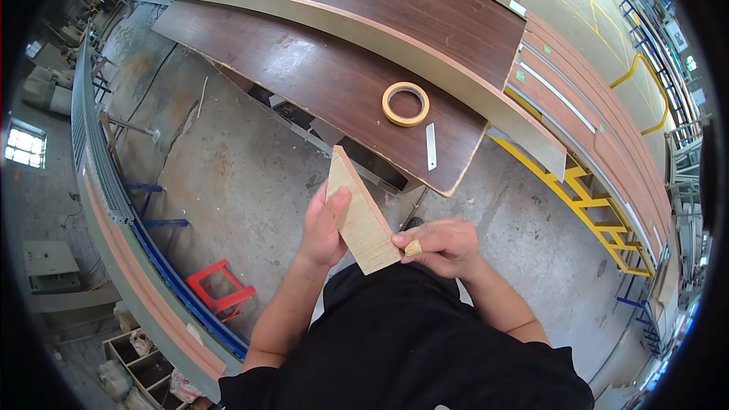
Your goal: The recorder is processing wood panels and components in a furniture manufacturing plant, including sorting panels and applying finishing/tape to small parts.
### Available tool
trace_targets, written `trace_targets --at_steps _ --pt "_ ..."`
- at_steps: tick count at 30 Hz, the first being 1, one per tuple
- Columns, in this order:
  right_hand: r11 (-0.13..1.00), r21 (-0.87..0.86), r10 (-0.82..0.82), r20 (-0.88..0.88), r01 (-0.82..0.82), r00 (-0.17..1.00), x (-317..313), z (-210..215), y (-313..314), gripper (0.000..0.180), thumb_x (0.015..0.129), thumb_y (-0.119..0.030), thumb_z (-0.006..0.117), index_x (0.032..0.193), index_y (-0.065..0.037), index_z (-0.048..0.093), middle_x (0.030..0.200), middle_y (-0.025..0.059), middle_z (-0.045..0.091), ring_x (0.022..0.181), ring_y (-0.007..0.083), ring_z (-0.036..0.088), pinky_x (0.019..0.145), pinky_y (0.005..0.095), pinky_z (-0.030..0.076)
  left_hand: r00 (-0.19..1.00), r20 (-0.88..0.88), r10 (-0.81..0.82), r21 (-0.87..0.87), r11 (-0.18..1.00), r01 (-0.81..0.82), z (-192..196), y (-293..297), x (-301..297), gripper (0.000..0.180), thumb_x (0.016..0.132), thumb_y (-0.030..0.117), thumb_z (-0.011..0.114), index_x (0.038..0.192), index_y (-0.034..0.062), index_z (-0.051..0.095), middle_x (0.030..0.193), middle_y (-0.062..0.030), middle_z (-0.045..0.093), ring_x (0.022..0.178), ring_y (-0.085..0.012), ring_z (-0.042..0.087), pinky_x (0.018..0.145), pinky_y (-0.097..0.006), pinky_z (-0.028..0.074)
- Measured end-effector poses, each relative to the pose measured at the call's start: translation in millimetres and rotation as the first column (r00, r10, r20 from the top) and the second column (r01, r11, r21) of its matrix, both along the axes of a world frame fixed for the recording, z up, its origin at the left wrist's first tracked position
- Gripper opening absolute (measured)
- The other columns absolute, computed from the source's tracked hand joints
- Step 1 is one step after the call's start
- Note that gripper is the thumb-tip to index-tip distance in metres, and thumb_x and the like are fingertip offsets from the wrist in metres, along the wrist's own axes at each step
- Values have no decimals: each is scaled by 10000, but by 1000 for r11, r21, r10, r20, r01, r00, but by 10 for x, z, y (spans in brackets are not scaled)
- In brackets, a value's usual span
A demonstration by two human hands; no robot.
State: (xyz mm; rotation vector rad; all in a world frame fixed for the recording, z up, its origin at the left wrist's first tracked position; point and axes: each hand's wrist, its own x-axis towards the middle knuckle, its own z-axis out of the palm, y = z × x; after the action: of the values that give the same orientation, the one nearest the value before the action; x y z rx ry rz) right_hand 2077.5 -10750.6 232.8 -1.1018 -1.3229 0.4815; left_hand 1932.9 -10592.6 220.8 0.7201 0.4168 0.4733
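A short piece of pale wooden board [355,216] with a pinkish edge and a slanted, pointed top is held up in front of my body. My left hand [325,224] grips its left side, thumb across the face. At the lower right corner, my right hand [442,247] is closed, its thumb and finger touching the edge. A small tan wad [412,248], perhaps crumpled tape, sticks out between those fingers. On the brown table [304,68] beyond lie a roll of yellowish tape [387,108] and a flat whitish blade-like strip [431,146].
A long board [425,59] with a pinkish edge stands lengthwise on the table. To the right, brown panels [585,106] rest near a yellow metal frame [588,201]. At left are a red stool [220,289] and a blue-edged rack of long profiles [171,277].
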Motion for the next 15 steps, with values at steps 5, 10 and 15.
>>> trace_targets --at_steps 5,10,15 --pt "983 -175 38 -72 -50 997 95 133 2 208 766 -24 759 949 -11 661 996 128 715 895 224 698 769 311 547 997 -69 -34 292 955 53 1 35 -132 378 953 203 574 1253 -3 469 1104 -67 605 972 -138 591 854 -289 480" --pt "948 -317 -187 -495 24 848 17 435 249 279 796 -3 738 1025 6 578 1023 140 683 916 161 659 818 296 534 957 -290 -8 907 317 277 357 -7 -95 243 874 119 645 1084 15 583 940 -118 632 821 -297 617 736 -353 487" --pt "899 -418 -153 -578 -130 802 71 613 304 302 802 -3 734 1041 -6 550 1024 132 673 901 143 660 805 274 536 987 -72 141 995 78 62 315 -24 -22 265 805 76 656 1059 30 592 957 -124 627 830 -335 602 714 -393 485"
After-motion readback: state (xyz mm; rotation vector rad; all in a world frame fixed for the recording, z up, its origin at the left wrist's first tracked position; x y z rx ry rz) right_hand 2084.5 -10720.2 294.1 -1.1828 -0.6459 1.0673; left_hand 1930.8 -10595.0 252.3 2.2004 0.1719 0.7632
